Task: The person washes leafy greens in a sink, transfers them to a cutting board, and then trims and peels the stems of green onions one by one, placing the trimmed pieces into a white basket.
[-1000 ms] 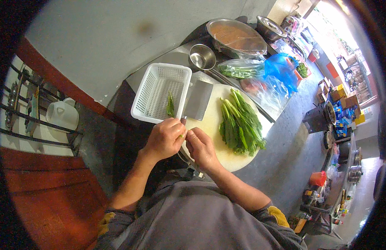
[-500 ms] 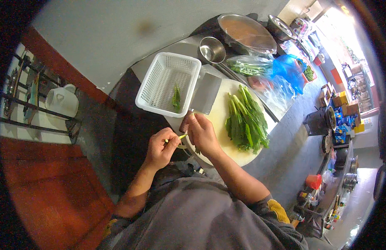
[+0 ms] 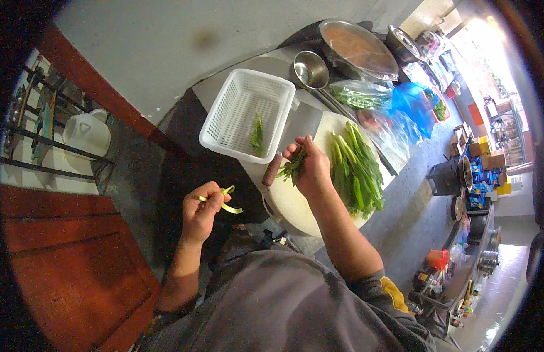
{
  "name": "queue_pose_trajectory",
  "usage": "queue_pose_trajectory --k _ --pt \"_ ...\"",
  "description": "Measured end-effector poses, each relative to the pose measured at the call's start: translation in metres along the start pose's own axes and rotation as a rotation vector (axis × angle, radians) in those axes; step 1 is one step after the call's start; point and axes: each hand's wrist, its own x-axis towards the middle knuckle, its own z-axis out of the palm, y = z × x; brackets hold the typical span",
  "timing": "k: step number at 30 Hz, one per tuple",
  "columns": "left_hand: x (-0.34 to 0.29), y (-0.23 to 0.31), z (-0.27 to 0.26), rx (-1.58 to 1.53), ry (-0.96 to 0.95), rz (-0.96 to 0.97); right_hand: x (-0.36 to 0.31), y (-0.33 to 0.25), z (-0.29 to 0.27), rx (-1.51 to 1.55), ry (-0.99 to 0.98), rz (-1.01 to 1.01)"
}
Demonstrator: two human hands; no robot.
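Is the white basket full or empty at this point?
Nearly empty: the white basket holds only a small green clump, its perforated floor showing around it. The right hand holds leafy greens outside it.

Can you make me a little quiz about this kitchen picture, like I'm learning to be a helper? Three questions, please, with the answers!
1. Which hand holds the thin, pale green strip?
2. Which tool lies between the white basket and the green bunch on the round board?
A) a spoon
B) a cleaver
C) a fork
3. True or false: the right hand is empty.

Key:
1. The left hand.
2. B.
3. False: it holds leafy greens.
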Motion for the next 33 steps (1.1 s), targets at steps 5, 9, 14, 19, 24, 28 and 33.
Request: queue_pose_trajectory --k 5,9,14,19,24,28,33 --pt "-0.001 0.001 -0.017 -0.14 0.057 -0.002 0.028 -0.004 0.032 -0.052 -0.162 -0.015" --pt "-0.013 0.01 -0.022 -0.052 0.081 -0.017 0.05 -0.01 0.06 0.156 -0.246 0.081" --pt "-0.041 0.014 -0.01 0.006 0.1 -0.038 0.025 -0.021 0.055 0.244 -0.379 0.209" --pt "-0.09 0.003 0.022 0.004 0.263 -0.031 -0.009 -0.036 0.042 0.204 -0.467 0.246" --pt "-0.15 -0.025 0.071 -0.341 0.58 0.029 -0.039 -0.04 0.011 0.193 -0.618 0.264" --pt "-0.206 -0.046 0.086 0.769 0.68 0.239 -0.067 -0.024 -0.014 -0.092 -0.664 0.243" --pt "-0.332 -0.063 0.097 0.321 1.201 -0.184 -0.104 0.011 -0.044 -0.228 -0.834 0.463"
